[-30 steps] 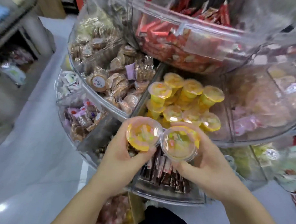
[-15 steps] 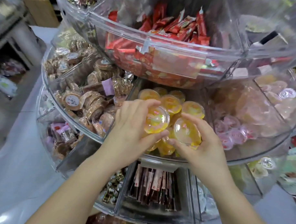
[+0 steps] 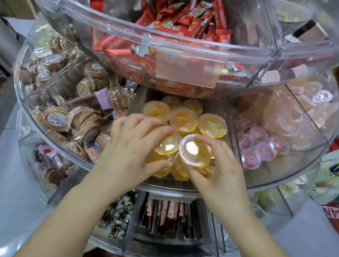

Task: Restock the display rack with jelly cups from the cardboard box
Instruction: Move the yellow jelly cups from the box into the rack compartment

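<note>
Your left hand point(image 3: 133, 146) grips 1 yellow jelly cup point(image 3: 167, 145), your right hand point(image 3: 219, 166) another point(image 3: 193, 150), both inside the rack's middle compartment point(image 3: 174, 186)

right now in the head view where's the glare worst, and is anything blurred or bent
Head view: the strongest glare is a white spot on the lid of the jelly cup in the right hand; a softer sheen on the cup under the left hand. The rack's clear rim bows from wide-angle distortion, and the frame's edges are smeared, as at the packets on the right.
</note>
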